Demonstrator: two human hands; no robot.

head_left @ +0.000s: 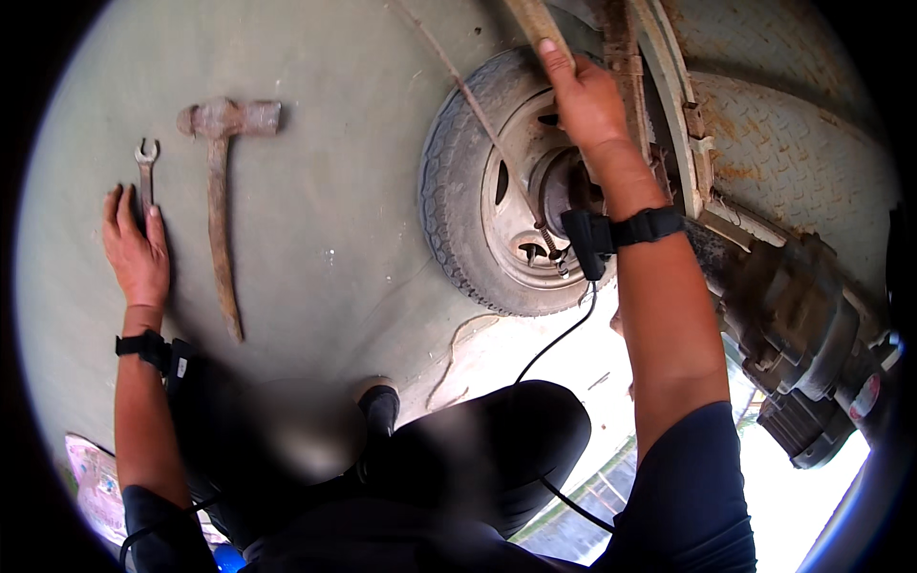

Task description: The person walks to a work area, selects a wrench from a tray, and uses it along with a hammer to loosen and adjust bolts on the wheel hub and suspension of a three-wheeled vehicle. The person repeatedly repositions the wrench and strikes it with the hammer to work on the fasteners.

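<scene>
At the left, my left hand (137, 253) is down at the floor over an open-end wrench (146, 177). The wrench's handle passes between thumb and fingers and its jaw end sticks out beyond them; its lower end is hidden under the palm. Up at the top right, my right hand (590, 100) grips a worn tan bar (538, 21), the thumb lying along it. Just left of and below that hand stands a tyred wheel (458, 181) with a pale rim. A thin rusty rod (482, 116) slants across the wheel.
A sledgehammer (221, 181) with a wooden handle lies on the floor right of the wrench. At the right are a rusty tread-plate panel (793, 153) and a greasy motor and axle unit (798, 315). A black cable (564, 332) hangs from my right wrist strap.
</scene>
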